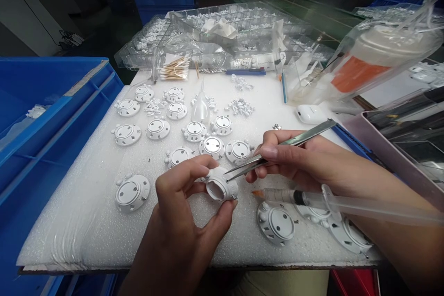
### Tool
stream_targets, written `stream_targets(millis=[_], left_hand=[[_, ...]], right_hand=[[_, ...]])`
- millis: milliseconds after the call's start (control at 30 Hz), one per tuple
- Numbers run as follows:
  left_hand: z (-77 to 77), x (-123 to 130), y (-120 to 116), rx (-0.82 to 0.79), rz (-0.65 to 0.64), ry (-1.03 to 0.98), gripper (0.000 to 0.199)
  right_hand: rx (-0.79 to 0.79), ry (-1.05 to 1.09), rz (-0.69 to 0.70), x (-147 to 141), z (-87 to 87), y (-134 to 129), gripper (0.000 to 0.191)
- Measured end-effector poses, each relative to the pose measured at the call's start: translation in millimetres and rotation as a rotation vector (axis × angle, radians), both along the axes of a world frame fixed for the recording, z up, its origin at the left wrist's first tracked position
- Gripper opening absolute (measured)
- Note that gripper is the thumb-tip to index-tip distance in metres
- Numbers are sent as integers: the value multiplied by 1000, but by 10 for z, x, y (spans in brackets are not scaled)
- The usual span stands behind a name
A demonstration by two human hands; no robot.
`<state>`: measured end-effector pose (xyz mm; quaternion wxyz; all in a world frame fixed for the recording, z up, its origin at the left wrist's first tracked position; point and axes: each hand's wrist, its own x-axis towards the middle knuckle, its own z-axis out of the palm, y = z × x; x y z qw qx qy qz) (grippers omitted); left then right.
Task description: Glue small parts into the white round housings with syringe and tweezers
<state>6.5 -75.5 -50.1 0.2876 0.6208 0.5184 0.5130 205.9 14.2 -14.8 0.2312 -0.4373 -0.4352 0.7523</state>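
Note:
My left hand (187,208) grips a small white round plastic part (219,184) between thumb and fingers, tilted so a dark opening in its side faces me. In my right hand (287,155) is a pair of metal tweezers (277,148), held like a pen. The tweezer tips meet the upper right of the white part; whether they pinch a tiny piece is too small to tell. Below my right hand lies a clear syringe (312,200) with an orange tip. More white round parts (277,223) lie near the syringe, some partly hidden by it and my forearm.
White foam (86,222) covers the table. Several finished-looking round parts (132,193) and piles of tiny white pieces (240,107) lie on it. A squeeze bottle (201,107), cotton swabs (175,68) and clear trays (156,32) stand farther back. Blue crates (104,83) flank the left.

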Motion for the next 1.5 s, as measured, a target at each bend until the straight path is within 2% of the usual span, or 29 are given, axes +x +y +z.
stream_targets(millis=[267, 400, 633, 733, 800, 900, 1033, 1100, 1167, 1267, 1400, 1500], left_hand=[[-9, -2, 10, 25, -3, -5, 60], [-18, -1, 17, 38, 4, 16, 59], [-16, 4, 14, 15, 15, 6, 61], [-7, 10, 16, 17, 11, 6, 60], [-10, 14, 19, 26, 10, 4, 60], [-22, 17, 22, 52, 13, -9, 59], [-14, 6, 13, -1, 51, -34, 58], [7, -2, 8, -41, 80, -31, 56], [30, -4, 11, -48, 99, -8, 52], [55, 4, 39, 27, 105, 44, 46], [68, 30, 103, 154, 131, 77, 44], [76, 46, 136, 211, 94, 123, 42]], right_hand=[[-46, -3, -39, -34, 41, -26, 24], [-24, 23, -108, -37, 89, -39, 27], [-16, 103, -142, -64, 106, -45, 25], [85, 164, -178, -79, 107, -52, 10], [138, 148, -165, -81, 110, -61, 7], [182, 38, -137, -74, 120, -77, 11], [434, -188, -122, -69, 137, -82, 13], [487, -169, -131, -79, 138, -83, 10], [475, -51, -151, -97, 138, -89, 9], [476, 65, -112, -121, 154, -113, 10], [443, -2, -39, -123, 188, -141, 15], [422, 7, -27, -108, 158, -129, 20]])
